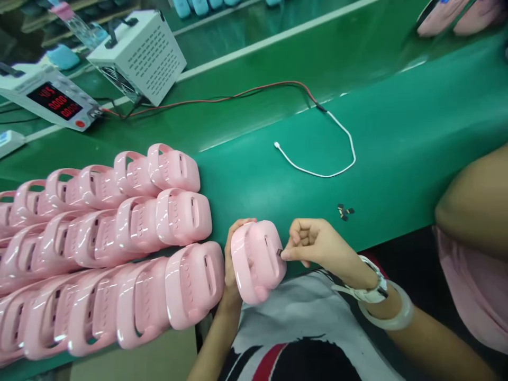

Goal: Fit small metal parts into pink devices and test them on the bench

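**Pink casing held at the worktop's near edge**

A glossy pink plastic casing [257, 260] with a handle loop and a narrow slot in its face sat upright at the near edge of the green worktop [397, 159], just above the person's lap. The left hand [232, 264] cupped it from behind and the left side, fingers wrapped round the back so that only the thumb side and fingertips showed at the top. The right hand [313, 243] was curled narrow – thumb and forefinger pinched on a small dark part [280, 252], pressed against the casing's face beside the slot. A white wristwatch [373, 290] and a pale bangle [392, 317] sat on the right wrist.

Just left of the held casing, nearly touching it, lay three rows of matching pink casings [119, 254], packed side by side and running off the left edge. A few small dark parts [344, 211] lay loose on the worktop beyond the right hand. Further out, a white cable [341, 159] curved across the green surface, joined to red and black leads [238, 95] running to a power supply with a red digital readout [51, 100]. Beside it stood a white perforated metal box [138, 53] – and more pink casings [456, 16] showed at the far right corner.
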